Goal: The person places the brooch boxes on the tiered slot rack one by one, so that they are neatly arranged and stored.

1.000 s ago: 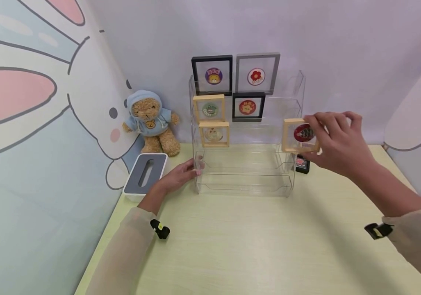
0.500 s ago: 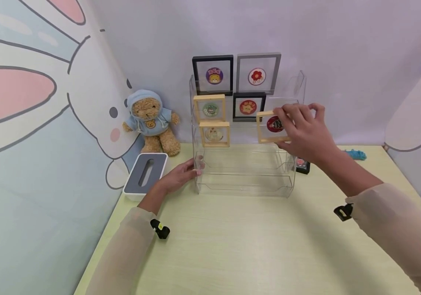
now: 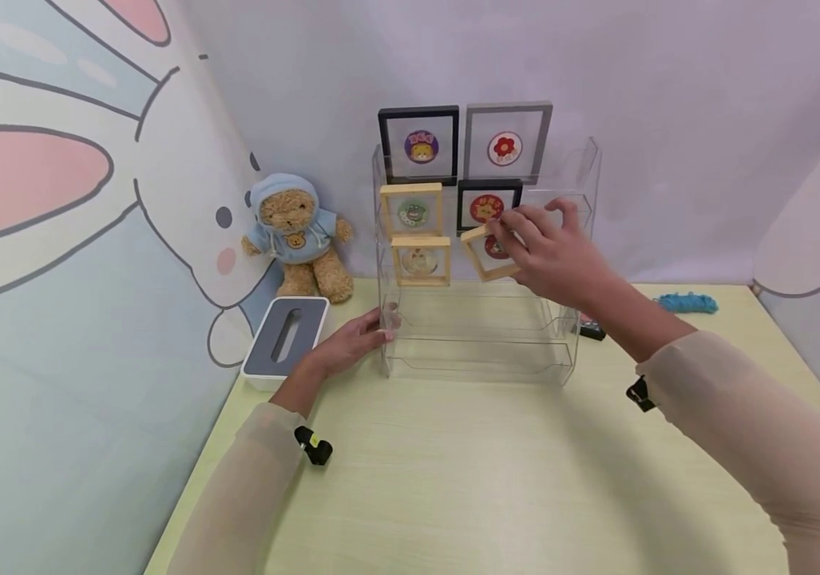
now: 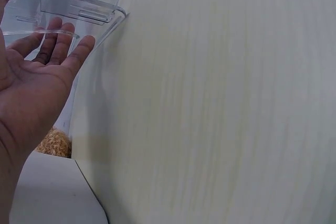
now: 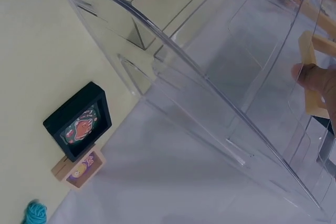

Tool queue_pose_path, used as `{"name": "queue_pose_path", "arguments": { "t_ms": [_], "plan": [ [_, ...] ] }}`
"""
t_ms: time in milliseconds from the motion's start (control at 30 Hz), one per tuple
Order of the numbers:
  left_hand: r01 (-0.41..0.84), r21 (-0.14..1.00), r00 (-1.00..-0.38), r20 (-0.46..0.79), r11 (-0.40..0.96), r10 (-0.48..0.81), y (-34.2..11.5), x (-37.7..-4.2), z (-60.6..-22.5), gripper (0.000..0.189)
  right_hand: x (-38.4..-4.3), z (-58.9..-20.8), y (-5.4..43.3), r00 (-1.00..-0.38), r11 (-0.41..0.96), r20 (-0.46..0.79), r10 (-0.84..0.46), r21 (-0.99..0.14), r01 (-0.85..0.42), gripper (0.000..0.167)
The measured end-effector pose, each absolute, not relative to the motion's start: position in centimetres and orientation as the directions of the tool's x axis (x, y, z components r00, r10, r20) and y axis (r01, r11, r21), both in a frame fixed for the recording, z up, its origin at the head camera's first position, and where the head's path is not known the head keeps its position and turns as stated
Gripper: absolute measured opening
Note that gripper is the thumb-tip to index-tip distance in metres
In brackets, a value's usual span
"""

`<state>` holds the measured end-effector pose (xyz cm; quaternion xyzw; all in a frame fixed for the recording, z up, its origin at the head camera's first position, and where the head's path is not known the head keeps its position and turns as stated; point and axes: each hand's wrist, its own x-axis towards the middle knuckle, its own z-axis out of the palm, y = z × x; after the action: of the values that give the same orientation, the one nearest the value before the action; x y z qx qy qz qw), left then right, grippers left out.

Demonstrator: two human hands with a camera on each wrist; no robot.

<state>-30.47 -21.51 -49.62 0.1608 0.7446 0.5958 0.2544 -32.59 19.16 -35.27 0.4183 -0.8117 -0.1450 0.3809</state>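
Note:
My right hand (image 3: 553, 259) pinches a light wooden display frame (image 3: 501, 273) with a round red badge, tilted, at the third tier of a clear acrylic rack (image 3: 481, 352). In the right wrist view the thumb (image 5: 310, 75) presses the frame's wooden edge. At the rack's lower left side, my left hand (image 3: 348, 343) rests against the clear panel, its fingers extended in the left wrist view. Left of the held frame stands a wooden frame (image 3: 421, 281) with a pale badge. Above are a wooden frame (image 3: 412, 189) with a green badge and a black frame (image 3: 490, 184), partly hidden.
A larger black frame (image 3: 419, 110) and a grey frame (image 3: 509, 106) stand on the top tier. Left are a teddy bear (image 3: 295, 228) and a tissue box (image 3: 286, 335). A dark frame (image 5: 79, 121), a small wooden frame (image 5: 86, 169) and blue yarn (image 3: 687, 303) lie right.
My right hand has carried the wooden frame leftward from the rack's right side to the third tier, and the frame has tilted. Blue yarn has come into view. My left hand stays put.

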Motion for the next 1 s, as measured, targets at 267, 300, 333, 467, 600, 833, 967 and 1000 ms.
{"name": "queue_pose_path", "arguments": {
  "t_ms": [267,300,333,467,600,833,967,1000],
  "plan": [
    [-0.078,0.968,-0.818,-0.200,0.241,0.539,-21.3,-30.4,-49.4,0.075,-32.6,-35.2,18.4,-0.396,0.597,0.448,-0.802,0.566,-0.568,0.102],
    [-0.078,0.968,-0.818,-0.199,0.238,0.540,-21.3,-30.4,-49.4,0.075,-32.6,-35.2,18.4,-0.401,0.598,0.445,-0.801,0.564,-0.569,0.102],
    [-0.077,0.969,-0.817,-0.197,0.237,0.541,-21.3,-30.4,-49.4,0.075,-32.6,-35.2,18.3,-0.406,0.599,0.441,-0.801,0.562,-0.571,0.103],
    [-0.076,0.970,-0.815,-0.194,0.232,0.546,-21.4,-30.5,-49.6,0.076,-32.6,-35.3,18.2,-0.432,0.602,0.418,-0.799,0.564,-0.565,0.103],
    [-0.059,0.968,-0.815,-0.188,0.246,0.547,-21.6,-30.5,-49.6,0.077,-32.5,-35.3,18.2,-0.451,0.603,0.401,-0.797,0.570,-0.559,0.104],
    [-0.047,0.964,-0.821,-0.186,0.261,0.540,-21.6,-30.5,-49.6,0.076,-32.3,-35.1,18.0,-0.461,0.576,0.353,-0.814,0.592,-0.564,0.098],
    [-0.041,0.964,-0.822,-0.183,0.263,0.540,-21.5,-30.4,-49.5,0.075,-32.3,-35.0,17.9,-0.460,0.569,0.344,-0.819,0.594,-0.568,0.098],
    [-0.040,0.964,-0.823,-0.181,0.263,0.538,-21.5,-30.4,-49.5,0.075,-32.3,-35.0,17.9,-0.459,0.568,0.343,-0.820,0.595,-0.569,0.099]
  ]
}}
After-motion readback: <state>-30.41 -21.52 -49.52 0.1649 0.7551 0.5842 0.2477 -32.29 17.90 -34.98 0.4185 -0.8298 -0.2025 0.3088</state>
